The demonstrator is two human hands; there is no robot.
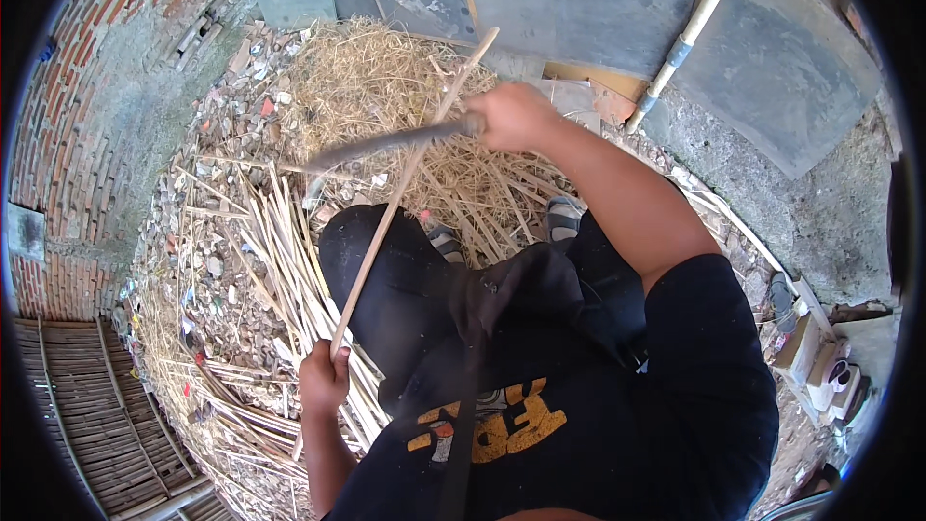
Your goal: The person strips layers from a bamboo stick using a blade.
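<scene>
Head view looks down on a seated person's lap and the littered ground in front. The left hand [323, 378] is closed in a fist around the lower end of a long, pale bamboo strip [405, 183], with the fingers wrapped round it and the strip's end passing out under the hand. From there the strip runs up and to the right across the left knee of the dark trousers [386, 280], and its far tip ends over the heap of dry shavings [386, 87] near the grey slabs [579, 10] at the top. The right hand [511, 116] is clenched around the handle of a long dark knife [386, 143]; the fingers hide the handle completely. The blade reaches out to the left and crosses the strip just beside that hand, seemingly pressed against it, though the exact contact is blurred. A bundle of split bamboo strips [280, 260] lies on the ground left of the knees, fanning toward the lower left, near the brick wall [68, 135]. Two sandalled feet [564, 217] rest at the edge of the shavings. A white pipe [690, 34] leans along the upper right. At the right edge, beside the concrete, stand a few small boxes and packages [820, 367], light tan and white, box-shaped, their markings too small to make out.
</scene>
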